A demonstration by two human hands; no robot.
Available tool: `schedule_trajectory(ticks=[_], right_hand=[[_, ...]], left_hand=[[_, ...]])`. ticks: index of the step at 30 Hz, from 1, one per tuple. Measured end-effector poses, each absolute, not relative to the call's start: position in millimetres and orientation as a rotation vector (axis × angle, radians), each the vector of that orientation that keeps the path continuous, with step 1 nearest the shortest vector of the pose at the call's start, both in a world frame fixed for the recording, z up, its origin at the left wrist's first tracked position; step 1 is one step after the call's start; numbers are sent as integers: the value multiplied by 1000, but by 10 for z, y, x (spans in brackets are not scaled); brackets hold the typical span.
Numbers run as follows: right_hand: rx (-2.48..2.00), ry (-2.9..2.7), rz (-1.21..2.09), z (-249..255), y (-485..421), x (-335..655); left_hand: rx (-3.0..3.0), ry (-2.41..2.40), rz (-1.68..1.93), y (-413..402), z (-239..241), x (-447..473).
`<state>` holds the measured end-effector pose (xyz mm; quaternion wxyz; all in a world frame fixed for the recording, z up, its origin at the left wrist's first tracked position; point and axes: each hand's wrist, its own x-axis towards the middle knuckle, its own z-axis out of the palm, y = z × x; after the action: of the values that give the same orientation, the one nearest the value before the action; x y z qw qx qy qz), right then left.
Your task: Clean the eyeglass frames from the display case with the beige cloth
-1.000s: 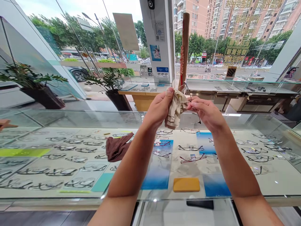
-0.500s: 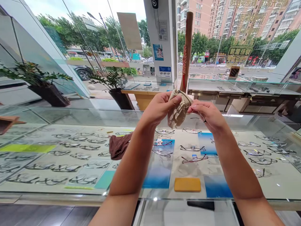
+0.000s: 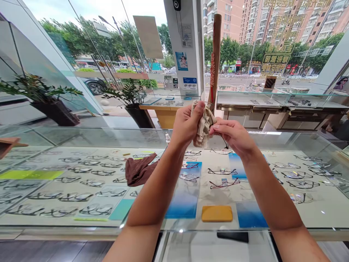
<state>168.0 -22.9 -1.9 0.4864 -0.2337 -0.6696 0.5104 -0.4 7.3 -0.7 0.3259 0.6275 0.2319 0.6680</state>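
A crumpled beige cloth (image 3: 202,133) with a frayed edge is gripped in my left hand (image 3: 187,122), thumb pressed on top. My right hand (image 3: 231,134) pinches a pair of eyeglasses (image 3: 225,141) at the cloth's right side. One thin dark temple hangs below my right fingers; the cloth and my fingers hide most of the frame. Both hands are raised above a glass display case (image 3: 152,140). On its top, left of my left forearm, lies a brown cloth (image 3: 139,169). A yellow-orange glasses case (image 3: 217,213) rests near the front edge.
Rows of eyeglasses (image 3: 79,169) fill the display case, with blue cards (image 3: 185,196) among them. A small white bottle (image 3: 167,138) stands behind my left forearm. A black object (image 3: 232,237) lies at the near edge. Beyond are a wooden post (image 3: 215,58) and potted plants (image 3: 133,103).
My left hand has turned, its thumb now pointing up over the bunched cloth. The eyeglasses have shifted slightly left with my right hand, and the white bottle has come into sight.
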Motion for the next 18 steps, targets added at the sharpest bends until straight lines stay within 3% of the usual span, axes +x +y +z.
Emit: schedule_trajectory(ticks=[5,13,18], right_hand=[[-588,-1548,1255,22,-203,1808],[-506,-1583,1356,-74,-194,1611],[-527,-1627,1270,-39,-229,1645]], left_hand=[[1713,457,1336,37,56,-92],[1648,622,1907,37,-91,174],[1536,665,1862,74,-54,125]])
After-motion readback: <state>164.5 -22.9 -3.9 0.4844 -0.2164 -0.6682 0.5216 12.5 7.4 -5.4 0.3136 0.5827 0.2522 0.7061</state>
